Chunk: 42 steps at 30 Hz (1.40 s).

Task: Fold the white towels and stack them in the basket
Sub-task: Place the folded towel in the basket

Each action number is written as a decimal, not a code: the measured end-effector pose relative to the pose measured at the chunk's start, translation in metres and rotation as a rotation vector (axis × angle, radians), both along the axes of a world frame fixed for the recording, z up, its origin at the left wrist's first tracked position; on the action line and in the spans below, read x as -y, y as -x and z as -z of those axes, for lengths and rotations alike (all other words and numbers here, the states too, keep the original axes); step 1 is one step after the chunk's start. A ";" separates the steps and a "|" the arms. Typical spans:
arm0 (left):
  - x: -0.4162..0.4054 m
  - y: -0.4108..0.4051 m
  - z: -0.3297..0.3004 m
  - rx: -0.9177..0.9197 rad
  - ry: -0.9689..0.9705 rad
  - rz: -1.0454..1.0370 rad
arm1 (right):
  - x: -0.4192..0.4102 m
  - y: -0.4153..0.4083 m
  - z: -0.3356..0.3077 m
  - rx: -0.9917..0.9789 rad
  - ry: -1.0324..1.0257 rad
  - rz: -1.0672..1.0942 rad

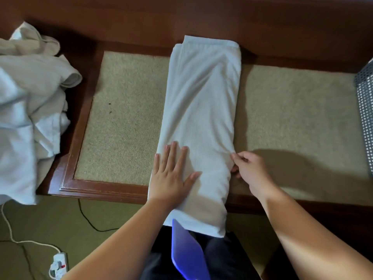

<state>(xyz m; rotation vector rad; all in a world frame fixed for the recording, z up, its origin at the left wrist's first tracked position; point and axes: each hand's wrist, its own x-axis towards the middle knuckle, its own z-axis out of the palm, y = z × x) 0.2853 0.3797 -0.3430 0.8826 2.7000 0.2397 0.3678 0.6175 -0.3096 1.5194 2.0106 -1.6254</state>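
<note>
The fingers (235,157) of the right hand (249,168) are pinching the right edge of the towel (201,110), while the left hand (171,170) is lying flat with fingers spread wide, pressing the cloth near its lower left edge. The towel is lying in a long narrow strip down the middle of the frame, its far end doubled over, its near end hanging off the bench (105,190) toward the lap. The lengthwise fold looks finished and is being smoothed; the next move probably calls for bringing one short end over the other. The terry is soft, thick and faintly creased. The bench is glossy red-brown wood with coarse beige inset panels. A rumpled pile (26,102) is waiting at the left; the perforated metal basket (366,106) is sitting at the right edge.
</note>
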 end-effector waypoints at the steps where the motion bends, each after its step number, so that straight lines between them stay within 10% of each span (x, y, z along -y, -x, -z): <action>1: 0.000 0.000 0.000 0.000 0.003 -0.001 | 0.001 -0.001 -0.002 -0.007 -0.006 -0.003; 27: 0.030 -0.022 -0.022 0.133 0.078 0.049 | 0.084 -0.069 -0.023 0.052 -0.056 0.008; 34: 0.059 -0.051 -0.037 0.098 -0.113 -0.318 | 0.113 -0.108 -0.019 0.112 0.053 -0.060; 42: 0.087 -0.046 -0.045 0.557 -0.161 -0.754 | 0.140 -0.136 -0.011 -0.005 0.184 -0.076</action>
